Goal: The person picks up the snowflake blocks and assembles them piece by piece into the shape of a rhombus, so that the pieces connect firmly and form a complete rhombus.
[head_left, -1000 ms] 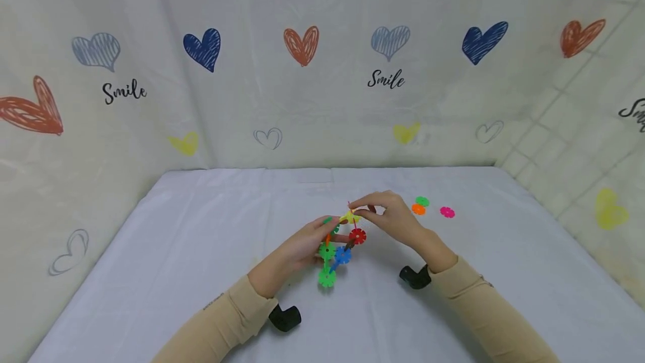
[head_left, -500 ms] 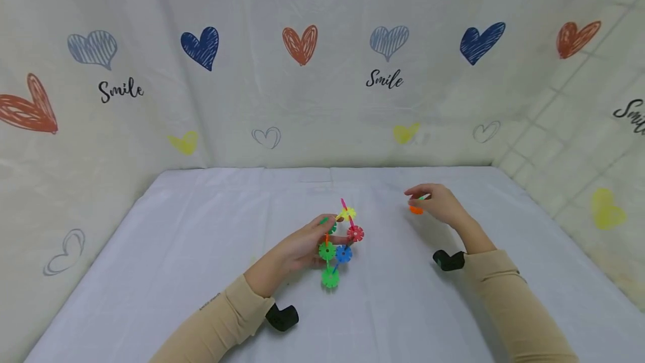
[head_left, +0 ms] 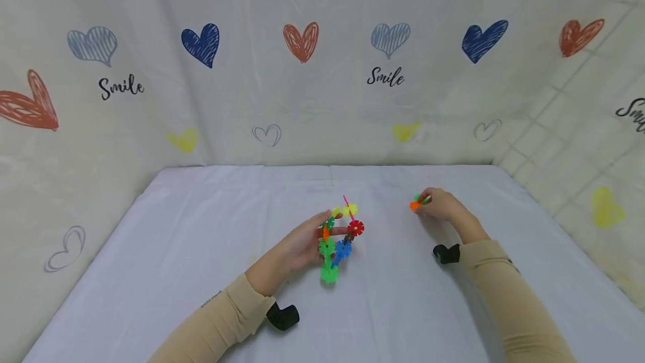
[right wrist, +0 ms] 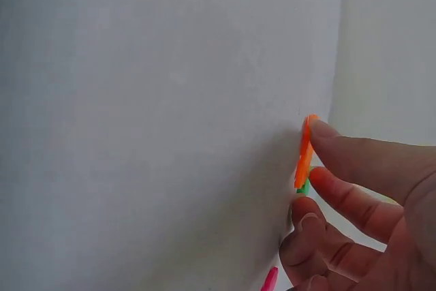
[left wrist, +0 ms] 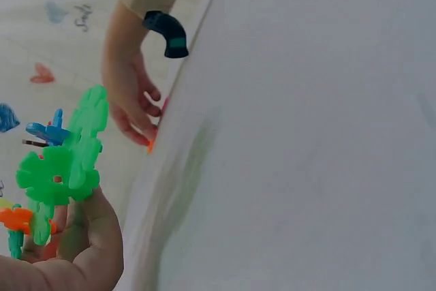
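Note:
My left hand (head_left: 302, 246) holds up a chain of slotted plastic snowflake discs bent into an unclosed loop. Among them are a green disc (head_left: 329, 274) at the bottom, a blue disc (head_left: 343, 249), a red disc (head_left: 355, 228) and a yellow disc (head_left: 350, 209). A pink disc, seen edge-on, sticks up from the yellow one. Farther right, my right hand (head_left: 440, 205) has its thumb and fingertips on a loose orange snowflake disc (right wrist: 306, 151), pinching it. Just behind that lies a loose green disc (head_left: 417, 198), partly hidden by the fingers.
A loose pink disc (right wrist: 270, 280) lies near the right hand, hidden in the head view. Each wrist carries a black camera mount, such as the left mount (head_left: 283, 317). The white-clothed table (head_left: 201, 223) ends at a printed fabric backdrop (head_left: 332, 111).
My right hand has left the chain's top and moved right to the loose discs, where it now pinches the orange one. The left hand keeps hold of the chain, nearly still.

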{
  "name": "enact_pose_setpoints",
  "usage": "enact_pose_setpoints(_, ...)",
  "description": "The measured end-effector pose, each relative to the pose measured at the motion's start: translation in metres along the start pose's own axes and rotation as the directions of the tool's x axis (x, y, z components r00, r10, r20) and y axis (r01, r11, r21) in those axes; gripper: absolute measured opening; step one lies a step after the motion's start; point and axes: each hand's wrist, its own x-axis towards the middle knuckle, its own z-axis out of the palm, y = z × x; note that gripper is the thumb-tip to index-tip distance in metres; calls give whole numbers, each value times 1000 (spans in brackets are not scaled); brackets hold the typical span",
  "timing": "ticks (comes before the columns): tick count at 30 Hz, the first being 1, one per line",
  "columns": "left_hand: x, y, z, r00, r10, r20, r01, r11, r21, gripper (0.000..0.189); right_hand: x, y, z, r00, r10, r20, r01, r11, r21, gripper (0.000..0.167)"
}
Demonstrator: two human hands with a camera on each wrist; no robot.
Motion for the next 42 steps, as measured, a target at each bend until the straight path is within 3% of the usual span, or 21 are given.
enact_pose_setpoints(3, 0, 0, 0, 1000, -11, -20, 10, 999, -51, 58, 1, 0, 0, 1000, 9, 6, -10, 1000, 16, 37)
enact_pose_setpoints(12, 1, 0, -2, 1000, -21, -8, 20, 997, -73, 60, 2, 0, -1, 1000, -14, -19, 15, 998, 67, 34)
enact_pose_setpoints(22, 0, -1, -2, 999, -51, -17, 49, 994, -101, 60, -6, -15, 2, 991, -88, -101, 104, 980, 167, 30)
enact_pose_setpoints(28, 0, -1, -2, 998, -66, -8, 64, 991, -115, 61, -12, -37, 6, 973, -155, -171, 191, 955, 225, 33)
enact_pose_setpoints(33, 1, -1, -2, 999, -51, -11, 50, 996, -72, 62, -18, -54, 11, 963, -172, -205, 226, 935, 274, 32)
enact_pose_setpoints(42, 2, 0, -2, 998, -53, -29, 53, 999, 10, 63, -29, -85, 30, 953, -223, -205, 290, 864, 411, 33)
